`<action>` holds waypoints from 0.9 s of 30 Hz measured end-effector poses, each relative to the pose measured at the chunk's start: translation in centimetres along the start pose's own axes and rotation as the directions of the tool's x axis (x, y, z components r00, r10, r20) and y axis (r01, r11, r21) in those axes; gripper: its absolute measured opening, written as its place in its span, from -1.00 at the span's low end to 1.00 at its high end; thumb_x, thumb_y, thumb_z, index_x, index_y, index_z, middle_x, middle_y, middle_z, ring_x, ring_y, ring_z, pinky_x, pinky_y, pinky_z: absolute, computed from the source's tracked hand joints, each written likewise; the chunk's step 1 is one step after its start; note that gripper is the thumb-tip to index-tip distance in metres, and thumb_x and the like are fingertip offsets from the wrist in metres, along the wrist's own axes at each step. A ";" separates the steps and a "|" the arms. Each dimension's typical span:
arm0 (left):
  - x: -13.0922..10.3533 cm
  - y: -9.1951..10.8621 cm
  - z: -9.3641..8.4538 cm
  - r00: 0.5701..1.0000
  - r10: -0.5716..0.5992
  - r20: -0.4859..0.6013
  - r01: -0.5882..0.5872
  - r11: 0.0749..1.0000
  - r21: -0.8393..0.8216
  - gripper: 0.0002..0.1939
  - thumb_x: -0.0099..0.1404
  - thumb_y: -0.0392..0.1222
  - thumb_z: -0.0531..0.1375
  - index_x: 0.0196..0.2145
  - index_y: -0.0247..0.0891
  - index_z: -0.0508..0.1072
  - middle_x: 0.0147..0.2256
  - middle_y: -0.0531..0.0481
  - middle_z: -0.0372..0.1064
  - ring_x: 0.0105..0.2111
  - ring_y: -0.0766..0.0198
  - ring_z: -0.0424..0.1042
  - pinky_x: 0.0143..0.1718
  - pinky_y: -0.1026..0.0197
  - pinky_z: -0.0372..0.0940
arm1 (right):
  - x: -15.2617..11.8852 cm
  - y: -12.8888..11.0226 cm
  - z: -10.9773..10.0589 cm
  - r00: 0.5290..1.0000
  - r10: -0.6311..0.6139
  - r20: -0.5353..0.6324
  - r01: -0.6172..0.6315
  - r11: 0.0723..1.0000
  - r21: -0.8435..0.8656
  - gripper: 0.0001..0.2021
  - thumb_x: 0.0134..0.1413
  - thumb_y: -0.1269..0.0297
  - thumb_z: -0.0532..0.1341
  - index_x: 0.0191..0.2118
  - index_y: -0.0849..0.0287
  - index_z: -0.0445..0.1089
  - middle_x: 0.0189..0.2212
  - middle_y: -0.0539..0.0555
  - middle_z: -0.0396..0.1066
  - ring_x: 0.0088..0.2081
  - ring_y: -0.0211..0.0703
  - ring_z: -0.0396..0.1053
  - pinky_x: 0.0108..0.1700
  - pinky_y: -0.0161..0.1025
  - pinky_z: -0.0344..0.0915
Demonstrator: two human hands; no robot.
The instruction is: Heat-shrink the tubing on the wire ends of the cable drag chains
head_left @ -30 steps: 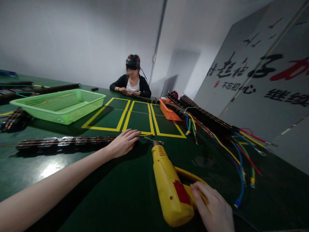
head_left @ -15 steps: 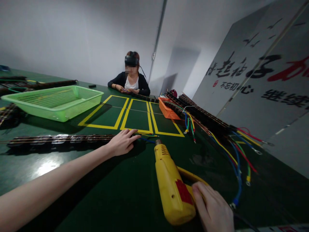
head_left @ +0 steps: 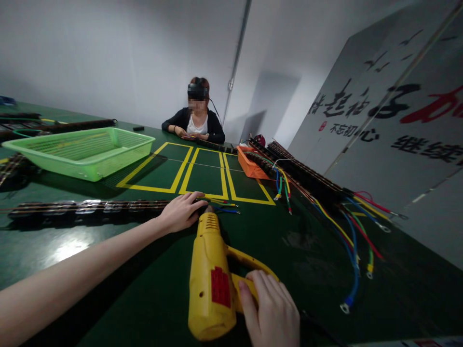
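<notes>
A yellow heat gun (head_left: pixel 207 270) with a red patch is in my right hand (head_left: pixel 273 306), which is wrapped around its handle. Its metal nozzle points away from me, close to the fingers of my left hand (head_left: pixel 181 211). That left hand is closed over the right end of a long black wire harness (head_left: pixel 108 208) lying on the table. Past the fingertips stick out thin yellow-green and blue wires (head_left: pixel 227 210) with small terminals. Where the harness meets the wires, my fingers and the nozzle hide it.
A light green basket (head_left: pixel 97 171) stands at left, an orange basket (head_left: pixel 249 166) at back right. More harnesses (head_left: pixel 307 171) with coloured wires and ring terminals (head_left: pixel 345 306) lie on the right. Yellow tape (head_left: pixel 204 193) marks the green table. Another person (head_left: pixel 197 120) sits across.
The heat gun and my right hand have moved left, bringing the nozzle from beyond the wires to beside my left fingers. My left hand has shifted slightly left.
</notes>
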State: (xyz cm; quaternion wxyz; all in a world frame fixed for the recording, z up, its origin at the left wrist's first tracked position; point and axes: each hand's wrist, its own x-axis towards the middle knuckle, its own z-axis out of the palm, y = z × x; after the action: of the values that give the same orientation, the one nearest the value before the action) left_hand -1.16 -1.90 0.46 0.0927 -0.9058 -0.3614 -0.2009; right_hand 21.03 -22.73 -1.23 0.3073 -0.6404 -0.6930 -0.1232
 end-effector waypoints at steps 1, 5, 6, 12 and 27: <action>0.0 0.0 0.0 1.000 -0.010 -0.004 0.010 1.000 -0.016 -0.57 0.27 -0.24 0.05 0.10 -0.09 0.30 0.15 -0.10 0.17 0.00 0.07 0.33 0.01 -0.01 0.31 | -0.2 -0.1 0.3 1.000 0.003 0.000 -0.003 1.000 0.009 -0.60 0.34 0.03 -0.12 -0.32 0.12 0.33 -0.42 0.06 0.40 -0.33 -0.05 0.34 -0.23 -0.15 0.06; -0.1 0.0 -0.3 1.000 -0.013 -0.013 0.012 0.999 -0.051 -0.61 0.28 -0.24 0.05 0.07 -0.09 0.32 0.14 -0.07 0.18 0.02 0.10 0.33 0.03 0.02 0.29 | -0.5 -0.3 0.6 1.000 0.016 -0.010 -0.016 1.000 0.022 -0.59 0.33 0.01 -0.12 -0.32 0.12 0.33 -0.39 0.08 0.42 -0.31 -0.04 0.34 -0.22 -0.14 0.05; -0.1 0.0 -0.3 1.000 -0.011 -0.013 0.010 0.998 -0.056 -0.61 0.28 -0.25 0.05 0.06 -0.09 0.32 0.14 -0.06 0.18 0.02 0.10 0.32 0.04 0.02 0.29 | -0.5 -0.3 0.6 1.000 0.020 -0.008 -0.020 0.999 0.028 -0.59 0.33 0.01 -0.12 -0.33 0.12 0.33 -0.40 0.07 0.41 -0.32 -0.05 0.34 -0.22 -0.15 0.05; -0.1 -0.1 -0.4 1.000 -0.006 0.003 0.006 0.998 -0.060 -0.62 0.29 -0.25 0.04 0.06 -0.11 0.31 0.15 -0.06 0.17 0.03 0.10 0.31 0.03 0.02 0.29 | 0.1 -0.2 -0.2 1.000 0.031 0.003 -0.031 0.995 0.089 -0.62 0.32 0.01 -0.07 -0.38 0.08 0.32 -0.46 -0.01 0.38 -0.37 -0.11 0.32 -0.27 -0.20 0.05; -0.2 0.0 -0.5 1.000 0.017 0.009 -0.017 1.000 -0.015 -0.61 0.29 -0.26 0.02 0.08 -0.13 0.29 0.15 -0.08 0.15 0.02 0.09 0.31 0.03 -0.01 0.29 | 1.9 5.8 -3.5 0.989 0.132 0.059 -0.134 0.991 0.030 -0.54 0.30 -0.05 -0.09 -0.45 0.07 0.37 -0.45 -0.01 0.47 -0.38 -0.13 0.40 -0.31 -0.25 0.17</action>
State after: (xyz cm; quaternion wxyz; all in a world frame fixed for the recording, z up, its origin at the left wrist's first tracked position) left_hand -1.43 -2.18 0.81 0.0862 -0.9103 -0.3527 -0.1987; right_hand 27.60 -22.28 1.31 0.3059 -0.6832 -0.6591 -0.0726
